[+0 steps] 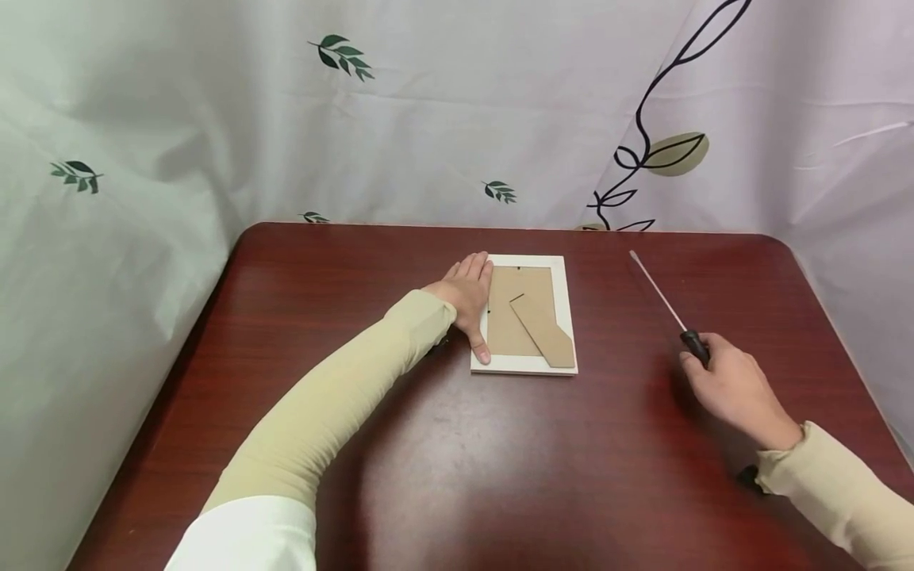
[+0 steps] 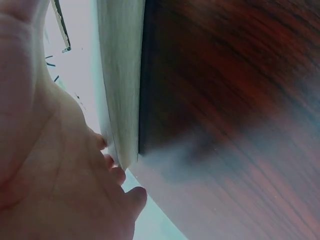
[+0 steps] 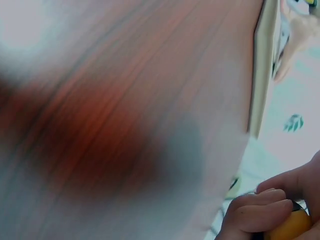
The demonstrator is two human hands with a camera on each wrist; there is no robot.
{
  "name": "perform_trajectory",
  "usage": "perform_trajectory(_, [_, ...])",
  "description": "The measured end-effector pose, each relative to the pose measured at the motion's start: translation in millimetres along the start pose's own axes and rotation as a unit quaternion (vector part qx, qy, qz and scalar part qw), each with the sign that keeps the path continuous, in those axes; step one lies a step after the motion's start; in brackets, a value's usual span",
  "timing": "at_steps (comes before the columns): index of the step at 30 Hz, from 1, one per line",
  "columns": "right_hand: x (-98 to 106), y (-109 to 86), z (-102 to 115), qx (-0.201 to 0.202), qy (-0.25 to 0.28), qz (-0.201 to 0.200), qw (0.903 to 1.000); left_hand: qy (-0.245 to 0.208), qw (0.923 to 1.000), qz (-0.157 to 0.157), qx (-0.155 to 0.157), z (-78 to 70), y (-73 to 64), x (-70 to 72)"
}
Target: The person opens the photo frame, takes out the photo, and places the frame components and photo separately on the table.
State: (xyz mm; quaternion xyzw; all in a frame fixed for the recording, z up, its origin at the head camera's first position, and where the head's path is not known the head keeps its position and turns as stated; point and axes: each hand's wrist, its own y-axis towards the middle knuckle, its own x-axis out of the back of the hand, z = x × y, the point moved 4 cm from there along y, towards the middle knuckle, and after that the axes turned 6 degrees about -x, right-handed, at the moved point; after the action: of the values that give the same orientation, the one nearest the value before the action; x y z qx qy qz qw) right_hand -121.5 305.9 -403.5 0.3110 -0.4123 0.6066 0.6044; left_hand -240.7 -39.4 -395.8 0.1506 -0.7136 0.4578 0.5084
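Observation:
A white picture frame (image 1: 564,297) lies back side up on the table, its brown backing board (image 1: 502,325) and slanted easel leg (image 1: 547,335) showing. My left hand (image 1: 467,297) rests on the frame's left border with fingers stretched toward the far edge and thumb near the close corner. In the left wrist view the pale side of the frame (image 2: 121,75) runs beside the palm. Off to the right, my right hand (image 1: 739,388) grips a screwdriver (image 1: 694,347) by its dark handle, the thin metal shaft pointing away and left. The right wrist view shows yellow on that handle (image 3: 292,226).
The reddish-brown wooden table (image 1: 443,468) has rounded far corners. Behind it and along both sides hangs a pale curtain (image 1: 428,119) with leaf prints. Bare tabletop separates the frame from the screwdriver.

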Motion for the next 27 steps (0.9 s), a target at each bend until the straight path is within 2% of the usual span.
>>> perform_trajectory(7, [-13, -6.6, 28, 0.042, 0.018, 0.001, 0.9990, 0.024, 0.9996, 0.015, -0.003, -3.9, 1.1, 3.2])
perform_trajectory(13, [-19, -5.4, 45, 0.053, 0.041, 0.017, 0.9976, 0.012, 0.9998, 0.016, 0.001, -2.7, 0.9, 2.5])
perform_trajectory(23, [-33, -1.8, 62, 0.066, 0.044, 0.026, 0.9965, 0.013, 0.9998, 0.016, -0.003, -2.5, 0.4, 2.5])
perform_trajectory(27, [-41, -2.3, 70, 0.057, 0.088, 0.057, 0.9928, 0.010, 0.9998, 0.015, -0.003, -1.9, -0.1, 2.2])
